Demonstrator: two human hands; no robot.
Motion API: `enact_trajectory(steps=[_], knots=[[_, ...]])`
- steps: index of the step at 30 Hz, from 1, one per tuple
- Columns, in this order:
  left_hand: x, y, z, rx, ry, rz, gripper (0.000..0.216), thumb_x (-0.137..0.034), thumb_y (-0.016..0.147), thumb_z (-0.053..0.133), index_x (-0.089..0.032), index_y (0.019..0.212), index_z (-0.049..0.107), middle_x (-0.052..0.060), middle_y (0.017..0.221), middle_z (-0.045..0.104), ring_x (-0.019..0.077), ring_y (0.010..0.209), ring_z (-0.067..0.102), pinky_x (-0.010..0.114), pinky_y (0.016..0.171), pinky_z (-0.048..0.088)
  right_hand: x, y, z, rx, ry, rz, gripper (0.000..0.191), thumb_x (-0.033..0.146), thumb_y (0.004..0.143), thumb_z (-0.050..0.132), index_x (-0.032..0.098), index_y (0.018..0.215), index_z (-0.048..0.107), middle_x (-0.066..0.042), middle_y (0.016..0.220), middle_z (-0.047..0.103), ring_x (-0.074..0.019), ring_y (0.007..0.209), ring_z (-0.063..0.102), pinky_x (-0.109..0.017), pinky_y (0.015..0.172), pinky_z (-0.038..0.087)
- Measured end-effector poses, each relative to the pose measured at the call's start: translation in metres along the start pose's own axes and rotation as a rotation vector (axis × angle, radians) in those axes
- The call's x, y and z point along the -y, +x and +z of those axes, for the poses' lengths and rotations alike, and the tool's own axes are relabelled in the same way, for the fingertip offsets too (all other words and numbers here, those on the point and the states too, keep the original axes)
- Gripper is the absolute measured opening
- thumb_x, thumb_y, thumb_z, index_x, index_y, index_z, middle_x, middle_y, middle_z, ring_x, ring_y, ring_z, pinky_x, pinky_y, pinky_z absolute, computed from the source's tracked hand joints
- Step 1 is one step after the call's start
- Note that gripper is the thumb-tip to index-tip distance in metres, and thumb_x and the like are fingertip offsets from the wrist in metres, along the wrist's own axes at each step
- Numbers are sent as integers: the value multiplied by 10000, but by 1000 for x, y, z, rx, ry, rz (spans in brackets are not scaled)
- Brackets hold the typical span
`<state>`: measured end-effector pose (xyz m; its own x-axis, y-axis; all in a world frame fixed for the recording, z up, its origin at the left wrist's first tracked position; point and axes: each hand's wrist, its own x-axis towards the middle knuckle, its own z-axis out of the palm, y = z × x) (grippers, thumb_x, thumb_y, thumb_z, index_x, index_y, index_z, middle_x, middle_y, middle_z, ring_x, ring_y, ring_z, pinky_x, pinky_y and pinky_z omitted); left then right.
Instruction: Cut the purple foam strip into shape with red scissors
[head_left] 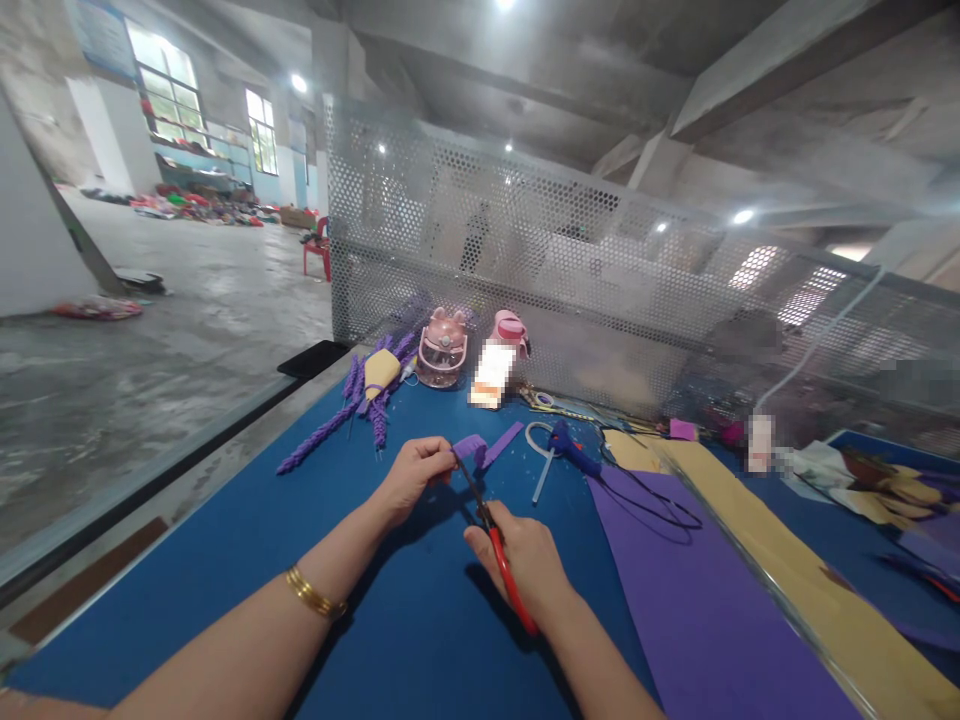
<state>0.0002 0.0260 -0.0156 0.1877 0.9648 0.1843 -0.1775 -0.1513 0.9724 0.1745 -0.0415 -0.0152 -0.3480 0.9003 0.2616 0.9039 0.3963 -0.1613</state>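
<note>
My left hand [414,473] pinches the end of a purple foam strip [487,447] just above the blue table top [247,540]. My right hand [525,560] is closed round red-handled scissors [491,535], whose blades point up towards the strip and meet it beside my left fingertips. A gold bangle sits on my left wrist. The far end of the strip trails to the right, over the table.
Purple foam stalks [330,425] lie at the back left beside a pink bottle [441,350]. A blue glue gun [570,448], a purple sheet [690,590] and a yellow sheet [787,570] lie to the right. A perforated metal screen [600,270] stands behind.
</note>
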Motion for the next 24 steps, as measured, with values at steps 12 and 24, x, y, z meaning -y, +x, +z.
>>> enact_trajectory(steps=[12,24], knots=[[-2,-1,1,5,-14,4,199,-267,691,587,-154,542,518,-22,474,493,78,442,353,225,465,214,-1,-1,-2,-4,27,-27,278,414,899,416,187,939,571,-18,633,668,-184,564,639,-231,494,255],[1,1,0,7,-1,4,196,-268,687,591,-159,541,519,-18,470,498,80,436,366,223,458,215,0,-1,-5,13,38,-21,246,399,889,438,191,922,566,-15,644,671,-183,569,640,-228,495,254]])
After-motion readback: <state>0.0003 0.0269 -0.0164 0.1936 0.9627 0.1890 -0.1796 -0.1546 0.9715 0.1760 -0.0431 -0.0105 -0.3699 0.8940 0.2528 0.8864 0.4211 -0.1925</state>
